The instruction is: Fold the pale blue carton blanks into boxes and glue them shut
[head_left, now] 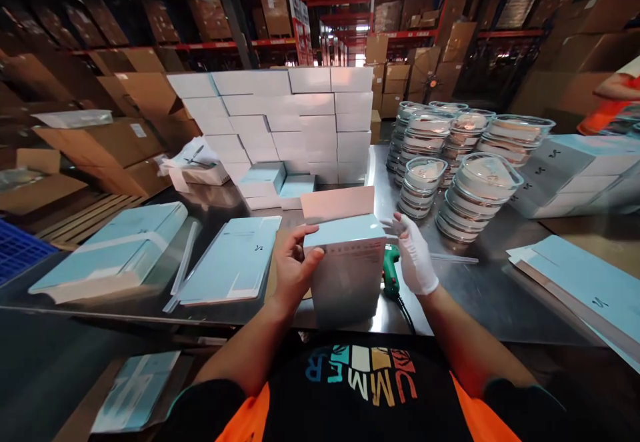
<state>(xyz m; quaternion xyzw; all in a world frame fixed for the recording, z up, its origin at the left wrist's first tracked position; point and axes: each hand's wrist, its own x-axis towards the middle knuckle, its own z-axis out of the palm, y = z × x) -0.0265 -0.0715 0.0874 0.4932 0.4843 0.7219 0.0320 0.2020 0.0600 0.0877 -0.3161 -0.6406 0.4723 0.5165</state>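
Note:
A light blue and white cardboard box (347,275) stands upright in front of me, with a flap raised at its back. My bare left hand (295,262) grips its left side, fingers over the top edge and thumb on the near face. In a white glove, my right hand (416,255) is beside the box's right edge with fingers apart; whether they touch it I cannot tell. Between that hand and the box lies a green corded tool (393,275), apparently a hot glue gun, partly hidden. A clear stick (455,259) lies to its right.
Flattened blue cartons (233,255) and a strapped carton bundle (115,245) lie left. White boxes (300,115) form a wall behind. Stacked round glass containers (480,195) stand right, near more flat cartons (585,289) and grey boxes (565,175). Another person's arm (617,85) shows far right.

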